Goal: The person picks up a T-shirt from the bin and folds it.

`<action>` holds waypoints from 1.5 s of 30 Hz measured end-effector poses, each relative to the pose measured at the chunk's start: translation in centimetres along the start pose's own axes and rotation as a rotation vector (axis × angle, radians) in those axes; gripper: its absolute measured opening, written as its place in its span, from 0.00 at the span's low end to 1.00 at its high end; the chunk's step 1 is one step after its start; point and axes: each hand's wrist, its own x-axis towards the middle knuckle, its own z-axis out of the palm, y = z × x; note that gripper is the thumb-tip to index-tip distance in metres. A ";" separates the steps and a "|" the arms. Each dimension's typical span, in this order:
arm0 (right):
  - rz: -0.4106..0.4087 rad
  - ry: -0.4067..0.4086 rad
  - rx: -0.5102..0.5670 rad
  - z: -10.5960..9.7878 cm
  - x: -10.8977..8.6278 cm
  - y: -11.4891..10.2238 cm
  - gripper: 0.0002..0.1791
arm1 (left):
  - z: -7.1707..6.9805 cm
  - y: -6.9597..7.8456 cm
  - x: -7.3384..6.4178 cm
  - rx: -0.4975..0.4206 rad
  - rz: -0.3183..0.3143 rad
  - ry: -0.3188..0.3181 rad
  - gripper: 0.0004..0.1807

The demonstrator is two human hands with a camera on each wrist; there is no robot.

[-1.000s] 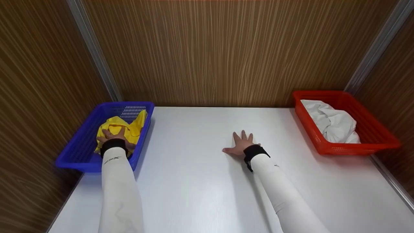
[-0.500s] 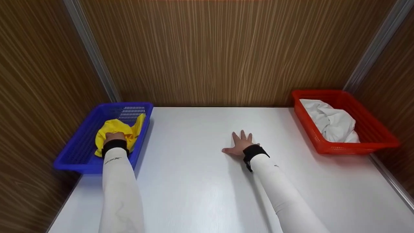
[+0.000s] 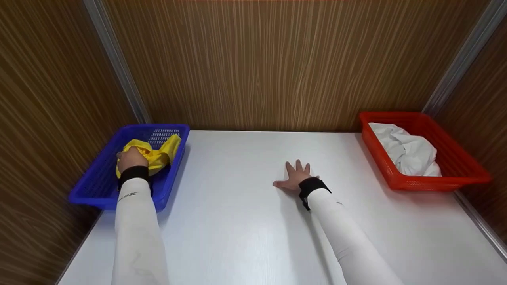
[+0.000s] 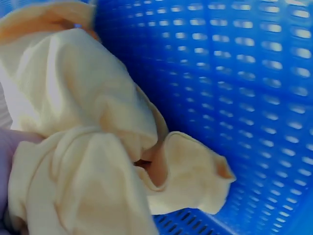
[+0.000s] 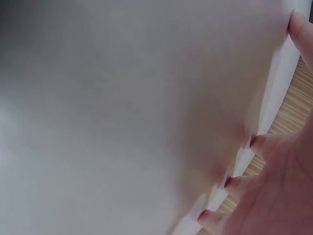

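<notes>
We see a yellow cloth [image 3: 158,158] crumpled inside a blue basket [image 3: 168,186], which lies toward 9 o'clock from the middle of the head view. The cloth's long axis runs roughly from 8 o'clock to 2 o'clock, across the basket's own length, which goes from 7 to 1. Its free end is a raised flap pointing to about 1 o'clock, near the basket's right wall. The left hand [image 3: 132,157] has its fingers curled in and grips the cloth at its 8 o'clock end. In the left wrist view we find folds hiding most of that hand, the cloth stretching from 11 o'clock down to a blunt end at 4.

The right hand [image 3: 295,179] is wide, its fingers spread and fingertips touching the white table [image 3: 229,198], between 4 and 5 o'clock; its thumb points to 9. At 3 o'clock we have a red basket [image 3: 439,183] holding a bunched white cloth [image 3: 416,152], whose long axis runs from 11 to 5 o'clock.
</notes>
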 end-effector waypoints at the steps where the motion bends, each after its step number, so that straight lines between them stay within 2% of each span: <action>1: -0.006 0.003 0.005 -0.1 -0.3 -0.1 0.62 | -0.2 0.1 0.2 -0.017 -0.002 0.015 0.24; 5: -0.013 0.009 0.022 -0.4 -0.7 -0.3 0.61 | -1.2 1.0 0.6 -0.112 -0.002 0.091 0.25; 13: 0.004 0.017 0.015 0.3 0.8 0.4 0.62 | -3.5 3.9 0.8 -0.401 -0.014 0.288 0.25; 18: 0.007 0.013 0.011 0.4 1.1 0.4 0.62 | -4.6 6.5 0.6 -0.569 0.046 0.462 0.19; 21: 0.010 0.008 0.006 0.3 1.0 0.3 0.62 | -5.3 8.4 0.3 -0.675 0.079 0.539 0.14; 24: 0.004 0.004 0.004 0.0 0.4 0.0 0.61 | -6.0 10.5 -0.3 -0.773 0.117 0.588 0.10; 27: -0.007 0.005 0.014 -0.3 -0.4 -0.4 0.60 | -6.5 12.7 -1.0 -0.849 0.187 0.622 0.08; 32: -0.019 0.005 0.028 -0.7 -1.0 -0.9 0.58 | -6.7 16.5 -2.8 -0.943 0.328 0.633 0.08; 34: -0.021 0.001 0.035 -0.7 -1.0 -0.9 0.58 | -6.1 17.9 -3.5 -0.980 0.378 0.623 0.09; 37: -0.014 -0.004 0.051 -0.7 -0.6 -0.9 0.60 | -4.6 19.5 -4.3 -1.018 0.431 0.584 0.08; 41: -0.023 0.024 0.127 -0.6 -0.2 -0.8 0.61 | -1.8 20.8 -5.3 -1.031 0.429 0.499 0.08; 43: -0.048 0.049 0.217 -0.4 -0.2 -0.8 0.60 | -0.3 21.3 -5.8 -1.030 0.414 0.455 0.08; 45: -0.084 0.067 0.362 -0.3 -0.3 -1.0 0.59 | 1.1 21.7 -6.3 -1.030 0.406 0.419 0.08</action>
